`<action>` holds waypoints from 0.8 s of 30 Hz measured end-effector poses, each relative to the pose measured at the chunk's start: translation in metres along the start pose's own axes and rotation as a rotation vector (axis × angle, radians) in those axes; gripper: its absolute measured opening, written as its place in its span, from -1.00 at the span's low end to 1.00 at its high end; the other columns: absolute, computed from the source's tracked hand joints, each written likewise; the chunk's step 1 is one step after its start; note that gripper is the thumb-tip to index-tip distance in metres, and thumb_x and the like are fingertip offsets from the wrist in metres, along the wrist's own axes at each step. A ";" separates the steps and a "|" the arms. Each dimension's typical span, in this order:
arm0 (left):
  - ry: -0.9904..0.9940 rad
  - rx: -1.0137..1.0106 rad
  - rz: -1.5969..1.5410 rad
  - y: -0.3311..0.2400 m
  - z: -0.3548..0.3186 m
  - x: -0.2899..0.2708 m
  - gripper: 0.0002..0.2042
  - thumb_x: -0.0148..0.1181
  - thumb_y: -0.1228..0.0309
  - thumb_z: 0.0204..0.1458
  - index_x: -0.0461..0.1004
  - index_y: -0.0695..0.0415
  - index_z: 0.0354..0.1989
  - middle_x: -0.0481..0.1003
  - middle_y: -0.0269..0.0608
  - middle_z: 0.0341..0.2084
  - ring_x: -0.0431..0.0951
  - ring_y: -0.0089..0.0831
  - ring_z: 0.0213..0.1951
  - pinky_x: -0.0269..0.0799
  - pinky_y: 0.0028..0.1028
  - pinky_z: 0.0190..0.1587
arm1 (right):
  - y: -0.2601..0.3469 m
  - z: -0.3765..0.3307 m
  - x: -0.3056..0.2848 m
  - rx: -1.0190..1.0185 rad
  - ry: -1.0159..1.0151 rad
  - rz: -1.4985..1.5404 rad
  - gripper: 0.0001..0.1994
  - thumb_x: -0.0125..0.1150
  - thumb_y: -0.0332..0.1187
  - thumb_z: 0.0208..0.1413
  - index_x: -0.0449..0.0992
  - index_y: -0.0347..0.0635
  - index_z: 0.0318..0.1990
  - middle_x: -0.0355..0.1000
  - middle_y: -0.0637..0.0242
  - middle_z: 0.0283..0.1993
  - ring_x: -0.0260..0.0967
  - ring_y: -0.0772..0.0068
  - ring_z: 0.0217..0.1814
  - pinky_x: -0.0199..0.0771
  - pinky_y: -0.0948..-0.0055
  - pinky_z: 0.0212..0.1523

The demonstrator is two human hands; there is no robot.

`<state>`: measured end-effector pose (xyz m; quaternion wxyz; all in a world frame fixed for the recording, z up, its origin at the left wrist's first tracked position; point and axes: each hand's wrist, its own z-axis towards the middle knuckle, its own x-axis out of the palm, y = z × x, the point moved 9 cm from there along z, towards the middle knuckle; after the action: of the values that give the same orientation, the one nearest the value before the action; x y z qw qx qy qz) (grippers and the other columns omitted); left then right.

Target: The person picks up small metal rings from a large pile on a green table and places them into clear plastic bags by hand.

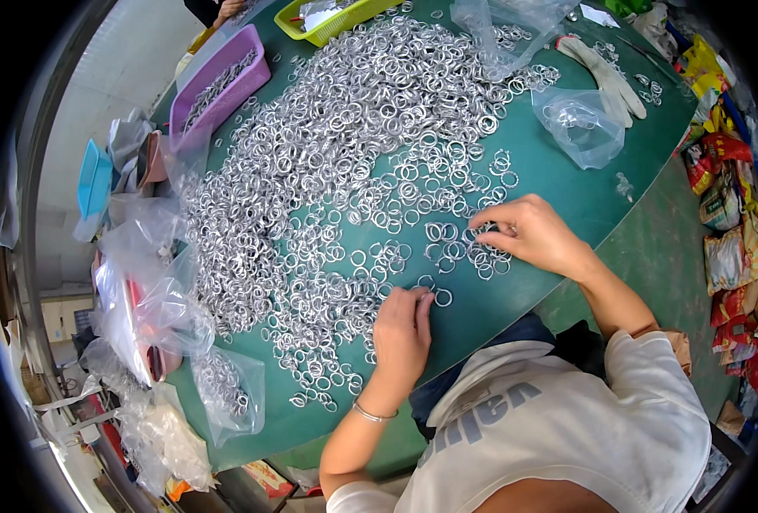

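A broad heap of small silver metal rings [370, 94] covers much of the green table. At the near edge, my left hand [403, 335] is closed, its fingertips pressed together on the tabletop. A loose ring [443, 297] lies right beside those fingertips; whatever they pinch is hidden. Farther right, my right hand [537, 235] is curled, thumb and forefinger brought close over a small cluster of rings [488, 261]. What sits between its fingertips is too small to make out. Scattered rings [447, 175] lie between the heap and my hands.
A purple basket [259, 73] of small metal parts and a yellow-green basket [332, 32] stand at the far side. Clear plastic bags [580, 128] and a white glove [610, 81] lie far right. A bag of rings [225, 389] rests at left. Colourful packages [729, 256] line the right side.
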<state>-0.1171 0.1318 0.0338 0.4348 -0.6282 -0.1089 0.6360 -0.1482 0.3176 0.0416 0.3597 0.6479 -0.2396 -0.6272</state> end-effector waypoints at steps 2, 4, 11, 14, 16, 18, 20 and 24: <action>-0.040 -0.015 0.022 0.002 0.007 -0.009 -0.92 0.14 0.60 -0.06 0.44 0.27 -0.36 0.36 -0.03 -0.56 0.39 -0.11 -0.55 0.31 -0.30 -0.49 | 0.013 0.000 0.012 -0.124 0.024 -0.115 -0.81 0.26 -0.35 -0.07 0.53 -0.15 -0.27 0.38 0.27 -0.61 0.30 0.27 -0.60 0.21 0.33 -0.59; -0.075 -0.020 0.050 0.001 0.014 -0.017 -0.92 0.13 0.60 -0.05 0.45 0.27 -0.35 0.35 -0.04 -0.56 0.39 -0.12 -0.56 0.30 -0.31 -0.51 | 0.023 -0.004 0.034 -0.264 0.078 -0.275 -0.81 0.24 -0.33 -0.07 0.51 -0.13 -0.26 0.44 0.25 -0.52 0.38 0.16 -0.50 0.29 0.26 -0.54; -0.042 -0.158 -0.089 0.017 0.018 -0.026 -0.93 0.10 0.60 0.00 0.46 0.27 -0.34 0.39 -0.15 -0.59 0.34 -0.40 -0.61 0.25 -0.48 -0.54 | 0.017 0.001 0.030 -0.136 0.369 -0.259 -0.87 0.23 -0.35 -0.09 0.53 -0.14 -0.35 0.42 0.24 -0.59 0.40 0.19 -0.51 0.29 0.23 -0.52; -0.042 -0.322 -0.486 0.035 0.021 -0.018 -0.93 0.07 0.55 0.06 0.46 0.27 -0.34 0.42 -0.31 -0.59 0.26 -0.65 -0.60 0.17 -0.61 -0.54 | 0.018 0.011 0.024 -0.004 0.476 -0.132 -0.88 0.21 -0.34 -0.06 0.55 -0.15 -0.38 0.42 0.21 -0.62 0.39 0.21 -0.54 0.29 0.26 -0.52; 0.040 -0.360 -0.481 0.035 0.026 -0.013 -0.89 0.04 0.49 0.11 0.46 0.27 -0.34 0.41 -0.42 -0.57 0.21 -0.76 -0.57 0.11 -0.68 -0.54 | 0.017 0.023 0.017 -0.115 0.243 -0.099 -0.81 0.21 -0.32 -0.04 0.54 -0.13 -0.25 0.41 0.20 -0.61 0.38 0.16 -0.54 0.29 0.26 -0.52; 0.091 -0.342 -0.397 0.032 0.029 -0.012 -0.87 0.02 0.45 0.13 0.44 0.26 -0.34 0.38 -0.46 -0.60 0.21 -0.75 -0.58 0.11 -0.69 -0.55 | 0.024 0.035 0.017 -0.186 0.110 -0.253 -0.77 0.22 -0.31 -0.04 0.53 -0.11 -0.19 0.41 0.20 -0.61 0.38 0.13 -0.53 0.29 0.24 -0.52; 0.154 -0.508 -0.715 0.047 0.022 0.004 -0.84 -0.01 0.40 0.16 0.43 0.23 -0.33 0.33 -0.49 -0.62 0.20 -0.76 -0.58 0.10 -0.71 -0.56 | 0.030 0.038 0.030 -0.233 0.156 -0.340 -0.74 0.23 -0.28 -0.05 0.52 -0.09 -0.17 0.43 0.21 -0.58 0.38 0.11 -0.52 0.30 0.23 -0.51; 0.120 -0.667 -1.049 0.056 0.018 0.011 -0.80 -0.07 0.32 0.20 0.39 0.19 -0.31 0.23 -0.54 -0.66 0.17 -0.78 -0.59 0.08 -0.74 -0.57 | 0.034 0.029 0.047 -0.258 0.406 -0.369 -0.77 0.23 -0.25 -0.06 0.52 -0.07 -0.22 0.45 0.22 -0.53 0.38 0.11 -0.51 0.31 0.21 -0.50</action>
<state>-0.1542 0.1134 -0.0088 0.4748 -0.6277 -0.5711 0.2333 -0.1674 0.2554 0.0393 0.3598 0.7414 0.0405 -0.5651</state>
